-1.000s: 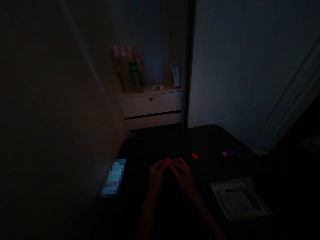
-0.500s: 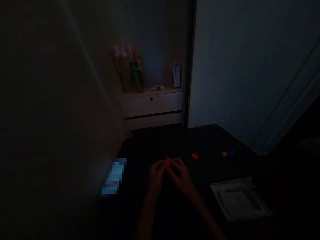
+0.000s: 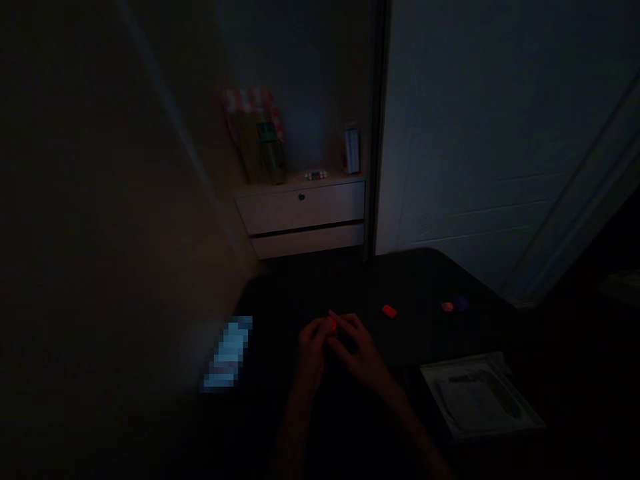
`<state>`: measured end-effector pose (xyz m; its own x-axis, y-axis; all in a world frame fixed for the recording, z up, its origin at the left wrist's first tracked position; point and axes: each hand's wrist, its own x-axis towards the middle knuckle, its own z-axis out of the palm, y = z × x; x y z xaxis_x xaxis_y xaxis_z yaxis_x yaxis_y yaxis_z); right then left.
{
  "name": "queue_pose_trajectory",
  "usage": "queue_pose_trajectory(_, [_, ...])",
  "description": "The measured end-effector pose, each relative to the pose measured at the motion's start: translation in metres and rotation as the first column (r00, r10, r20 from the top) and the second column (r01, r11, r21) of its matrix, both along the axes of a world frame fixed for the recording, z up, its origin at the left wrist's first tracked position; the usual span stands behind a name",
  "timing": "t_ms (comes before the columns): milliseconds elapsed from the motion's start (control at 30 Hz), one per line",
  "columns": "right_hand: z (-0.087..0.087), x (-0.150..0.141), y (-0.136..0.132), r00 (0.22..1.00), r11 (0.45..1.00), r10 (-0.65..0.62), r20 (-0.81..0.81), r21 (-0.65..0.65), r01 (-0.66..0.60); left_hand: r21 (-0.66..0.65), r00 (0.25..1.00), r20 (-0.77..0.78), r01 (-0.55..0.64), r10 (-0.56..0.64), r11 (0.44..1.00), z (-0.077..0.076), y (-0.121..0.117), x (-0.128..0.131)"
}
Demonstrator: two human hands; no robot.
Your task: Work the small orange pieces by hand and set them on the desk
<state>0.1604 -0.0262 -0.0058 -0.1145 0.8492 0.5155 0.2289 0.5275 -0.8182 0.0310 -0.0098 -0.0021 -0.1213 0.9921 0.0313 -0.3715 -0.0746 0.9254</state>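
A small bright red lump (image 3: 332,325), perhaps modelling clay, is held between my two hands above the dark table (image 3: 320,287). My left hand (image 3: 312,347) pinches it from the left. My right hand (image 3: 361,350) bends over it, thumb and fingertips meeting at the lump. Fingers cover part of it, and the dim light hides its exact shape. On the table right of my hands lies a flat red block (image 3: 389,311). Farther right, a pinkish-orange piece (image 3: 447,307) rests beside a dark purple piece (image 3: 461,305).
A lit, pixelated screen (image 3: 227,353) lies at the left. A pale flat packet (image 3: 480,397) is at the front right. Behind the table stands a drawer cabinet (image 3: 310,210) carrying a green bottle (image 3: 271,153). A wall rises close on the left and a white door (image 3: 490,133) on the right.
My right fingers have shifted slightly left over the red lump, which looks rounder than the thin piece seen a second ago. The loose pieces have stayed in place.
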Motion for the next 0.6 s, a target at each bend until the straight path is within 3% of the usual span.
queue_pose_trajectory(300, [0.0063,0.0018,-0.0012,0.996,0.999,-0.032,-0.085,-0.020,0.030,-0.018,0.995,0.090,0.033,-0.031,0.999,0.0074,-0.0024,0.0024])
queue_pose_trajectory(600, [0.0008,0.0005,0.0013,0.992,0.998,-0.068,-0.106,0.000,0.069,0.033,0.994,0.010,0.112,-0.113,0.993,0.0041,-0.0033,0.0008])
